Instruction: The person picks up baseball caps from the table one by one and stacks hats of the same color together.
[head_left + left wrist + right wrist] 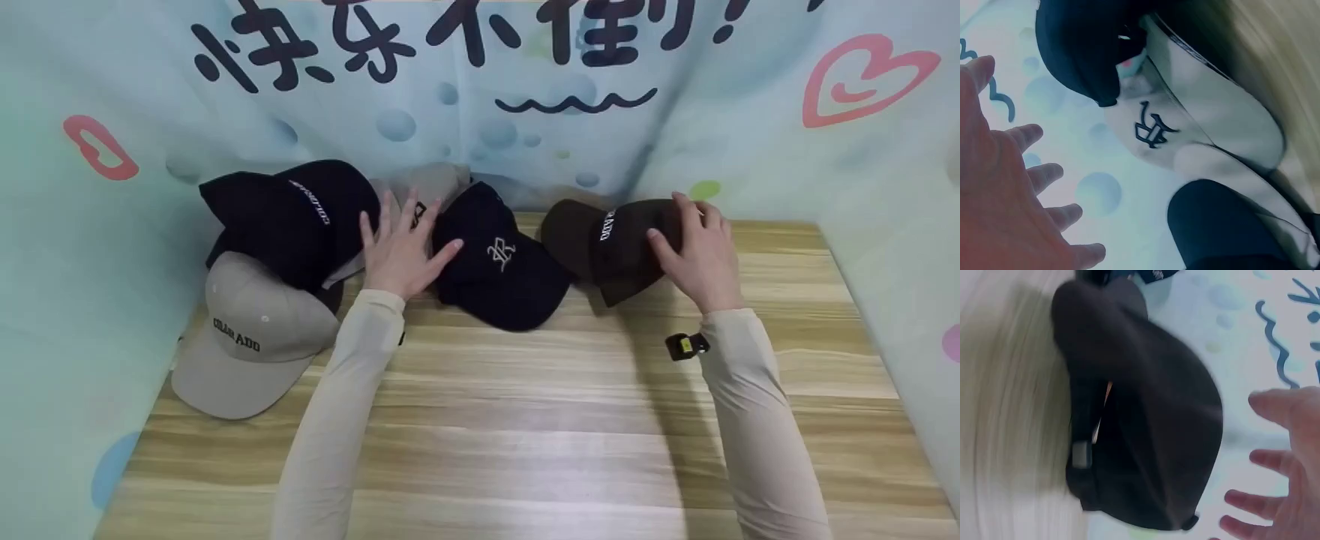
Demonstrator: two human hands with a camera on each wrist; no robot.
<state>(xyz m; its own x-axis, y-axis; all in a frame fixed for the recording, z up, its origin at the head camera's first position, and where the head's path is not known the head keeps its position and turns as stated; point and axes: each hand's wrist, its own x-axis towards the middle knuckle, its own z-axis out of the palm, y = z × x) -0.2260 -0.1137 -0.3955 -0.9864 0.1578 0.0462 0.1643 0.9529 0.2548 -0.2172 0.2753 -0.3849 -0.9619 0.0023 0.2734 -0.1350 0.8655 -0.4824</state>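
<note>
In the head view my left hand, fingers spread, hovers over a beige cap with a black emblem, between two navy caps. The left wrist view shows this beige cap apart from the spread fingers. My right hand is by the right end of a dark brown cap with white lettering. In the right wrist view a gap lies between the spread fingers and the brown cap, whose strap and back opening show. Next to the left hand, on its right, is a navy cap with an emblem.
At the left, a navy cap with white lettering leans over a grey-beige cap with dark lettering. The caps sit along the back and left of a wood-grain table. A printed fabric backdrop encloses the back and sides.
</note>
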